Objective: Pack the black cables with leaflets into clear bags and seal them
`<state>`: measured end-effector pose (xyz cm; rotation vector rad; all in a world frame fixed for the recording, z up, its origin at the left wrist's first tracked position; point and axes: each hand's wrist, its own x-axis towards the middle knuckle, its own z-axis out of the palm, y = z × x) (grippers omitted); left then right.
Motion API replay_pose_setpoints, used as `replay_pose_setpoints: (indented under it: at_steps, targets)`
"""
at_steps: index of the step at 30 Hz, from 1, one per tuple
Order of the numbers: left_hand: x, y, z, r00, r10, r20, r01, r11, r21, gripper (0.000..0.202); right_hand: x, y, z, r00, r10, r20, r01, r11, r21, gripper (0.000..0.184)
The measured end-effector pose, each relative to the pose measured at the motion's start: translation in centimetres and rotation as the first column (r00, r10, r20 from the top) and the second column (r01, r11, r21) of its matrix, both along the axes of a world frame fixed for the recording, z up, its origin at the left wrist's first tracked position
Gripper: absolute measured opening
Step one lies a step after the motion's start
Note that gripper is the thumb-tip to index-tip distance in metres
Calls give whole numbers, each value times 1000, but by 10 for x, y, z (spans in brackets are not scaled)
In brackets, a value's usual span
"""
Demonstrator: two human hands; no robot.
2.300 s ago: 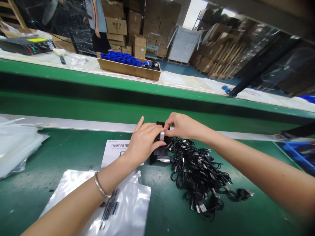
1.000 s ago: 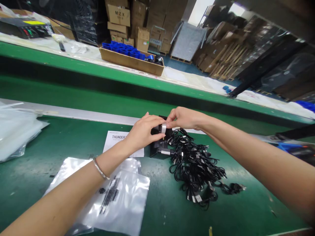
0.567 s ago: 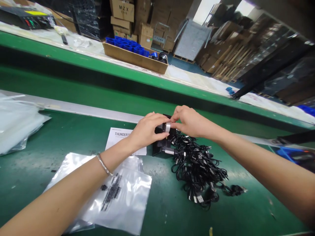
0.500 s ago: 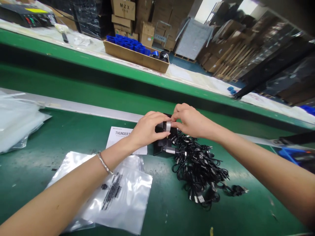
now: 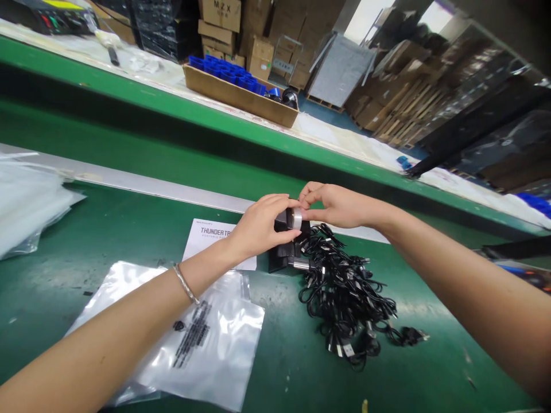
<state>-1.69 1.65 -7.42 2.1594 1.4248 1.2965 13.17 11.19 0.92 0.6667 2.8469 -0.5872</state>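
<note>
A small black device with a silver band (image 5: 295, 220) is held between both hands, just above the green bench (image 5: 86, 241). My left hand (image 5: 260, 226) is closed round its left side. My right hand (image 5: 333, 205) pinches it at the silver band from the right. Under them rests another black block with a silver connector (image 5: 287, 259). To its right lies a heap of black cables (image 5: 344, 292). A white leaflet printed "THUNDER" (image 5: 209, 240) lies partly under my left wrist.
Clear plastic bags (image 5: 202, 350) lie near the front edge, more (image 5: 26, 201) at the far left. A metal rail (image 5: 142, 186) runs across the bench. Beyond it stand a cardboard tray of blue caps (image 5: 241, 94) and stacked cartons (image 5: 241, 23).
Both hands have kept hold of the small black device, shifting slightly right and up. The view has drifted, so the far tray sits further right. A person at the back left is out of view.
</note>
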Motion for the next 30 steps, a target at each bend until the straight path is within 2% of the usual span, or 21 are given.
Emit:
replay_pose_setpoints:
  at_steps: [6,13,16,22,30]
  targets:
    - [0,-1,0,1000,-4,8,4,1000,1,32,-3,2,5,999,-27,40,28,999,-22,22]
    - [2,-2,0,1000,4,3,-4,1000,27,32,-1,2,-1,992,-125,6,125,992,-19,22]
    - [3,-2,0,1000,7,-4,-7,999,44,32,-3,1,0,994,-103,29,102,994,31,21]
    - [4,-1,1,999,-10,-43,12,998,63,34,-10,-5,9,994,9,113,-29,983,179,22]
    - [4,-1,-1,999,6,-44,-3,998,66,34,-9,-7,6,995,-43,94,20,973,232,23]
